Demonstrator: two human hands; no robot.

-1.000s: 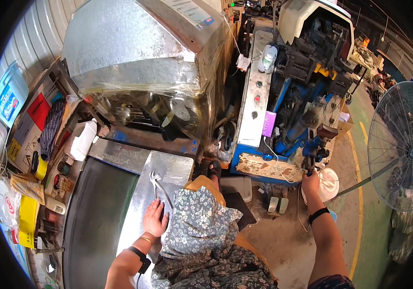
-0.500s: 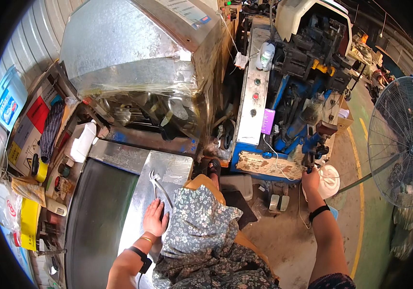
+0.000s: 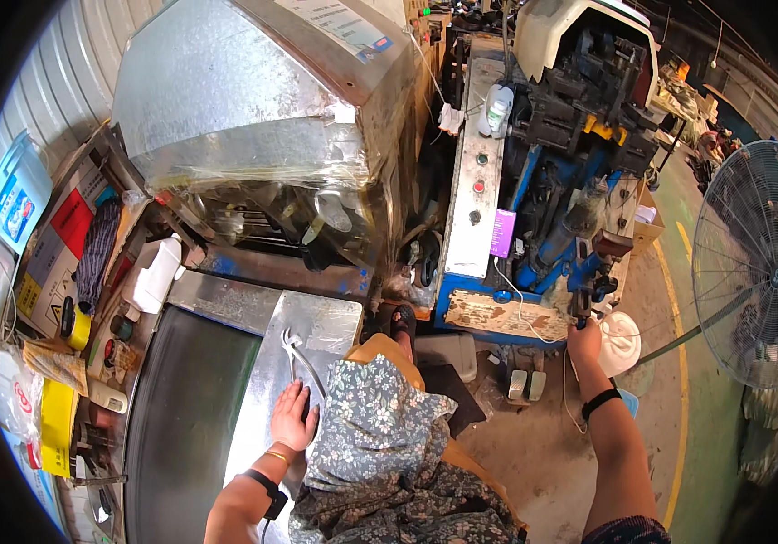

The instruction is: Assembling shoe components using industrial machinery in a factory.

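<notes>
My left hand (image 3: 294, 419) lies flat on the shiny metal plate (image 3: 325, 317), its fingers stretched out and close together. Just beyond the fingertips is a pair of metal pincers (image 3: 290, 343), jaws pointing away from me; one handle runs down beside the hand. My right arm reaches out to the front corner of the blue machine (image 3: 461, 295). There my right hand (image 3: 586, 343) is closed at a dark part below the machine's black fittings (image 3: 598, 276). What the fingers grip is hidden. A floral cloth (image 3: 380, 417) covers my lap between the arms.
A dark conveyor belt (image 3: 189, 408) runs left of the plate, below a large metal hood (image 3: 235, 91). Bottles and tools crowd the left shelf. A white bucket (image 3: 623, 340) stands by my right hand; a large fan (image 3: 752, 263) is farther right.
The view has shifted very slightly. Both hands keep their places, the left on the plate and the right at the machine corner.
</notes>
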